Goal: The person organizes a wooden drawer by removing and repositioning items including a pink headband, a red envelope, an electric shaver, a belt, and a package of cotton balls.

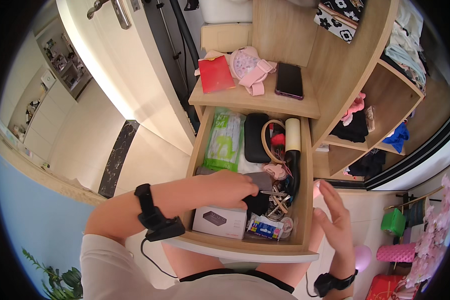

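Observation:
A pulled-out wooden drawer (305, 168) sits before me, full of small things. My left hand (234, 189) reaches into it with the fingers curled on a black soft item (257, 204), whose exact kind is unclear. Beside those fingers lies a grey fabric item (260, 180). Under my left forearm is a white box (219, 223) with a device pictured on it. Hair clips (279, 204) and a blue-and-white packet (266, 227) lie to its right. Outside the drawer's right side, my right hand (333, 219) has thumb and fingers apart; a pale pink patch at its fingertips is unclear.
Deeper in the drawer are a green mask packet (224, 142), a black case (256, 138) and a cream-and-black cylinder (293, 135). A smartphone (289, 80), a red envelope (216, 74) and a pink strapped bag (247, 69) rest on the shelf above. A door (135, 67) stands left.

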A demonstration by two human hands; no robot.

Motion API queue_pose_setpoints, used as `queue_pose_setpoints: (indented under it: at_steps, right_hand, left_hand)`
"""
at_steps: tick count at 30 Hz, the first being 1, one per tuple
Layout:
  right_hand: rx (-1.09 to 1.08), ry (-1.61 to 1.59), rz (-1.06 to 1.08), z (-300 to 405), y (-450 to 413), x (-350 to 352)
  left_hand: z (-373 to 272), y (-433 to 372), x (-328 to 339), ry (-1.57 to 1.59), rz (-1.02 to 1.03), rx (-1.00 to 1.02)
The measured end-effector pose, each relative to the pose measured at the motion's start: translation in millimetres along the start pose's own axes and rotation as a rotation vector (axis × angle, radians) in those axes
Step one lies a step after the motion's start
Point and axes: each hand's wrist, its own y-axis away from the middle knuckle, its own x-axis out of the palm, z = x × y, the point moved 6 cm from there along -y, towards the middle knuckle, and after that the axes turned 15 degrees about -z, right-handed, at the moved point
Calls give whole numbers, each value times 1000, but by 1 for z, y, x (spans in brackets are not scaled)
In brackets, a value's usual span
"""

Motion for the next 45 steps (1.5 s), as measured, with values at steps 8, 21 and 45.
queue_pose_setpoints:
  at_steps: [8,21,45]
  right_hand:
    - [-64,-21,-79,-1,17,30]
    - [36,-203,-154,-33,12,-2]
    - [221,-343,222,-24,9,27]
  left_hand:
    - [-19,-63,23,-283,-158,162]
    - [-19,-70,22,-53,-118,70]
    - [29,-29,-82,1084,-648,-512]
